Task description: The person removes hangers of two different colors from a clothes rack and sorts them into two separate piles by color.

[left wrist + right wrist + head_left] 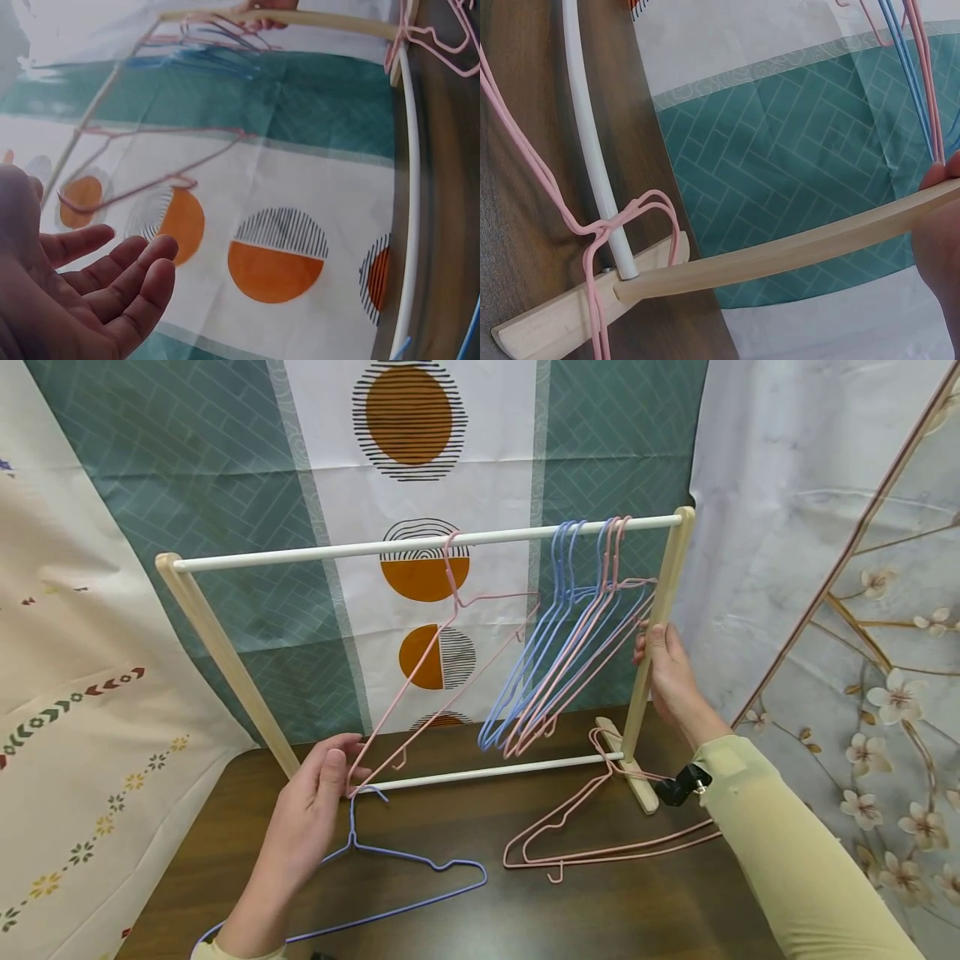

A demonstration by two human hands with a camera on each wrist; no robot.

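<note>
My left hand point(311, 802) stays beside the lower corner of a pink hanger point(452, 581), its fingers relaxed and slightly bent. The left wrist view shows nothing gripped by those fingers. That hanger hangs by its hook from the white top rod point(330, 552) of a small garment rack. With my right hand point(671, 672) I grip the rack's right wooden post point(672, 568). Close to that post, several blue hangers point(557, 560) and pink hangers point(617, 560) hang bunched together. A blue hanger point(393, 853) lies on the table, partly hidden behind my left forearm.
Pink hangers point(570, 860) lie at the right, their hooks by the rack's wooden foot point(637, 789). A white lower rod point(487, 772) runs near the tabletop. Patterned cloth point(225, 485) hangs behind the brown table point(450, 939), with more fabric at both sides.
</note>
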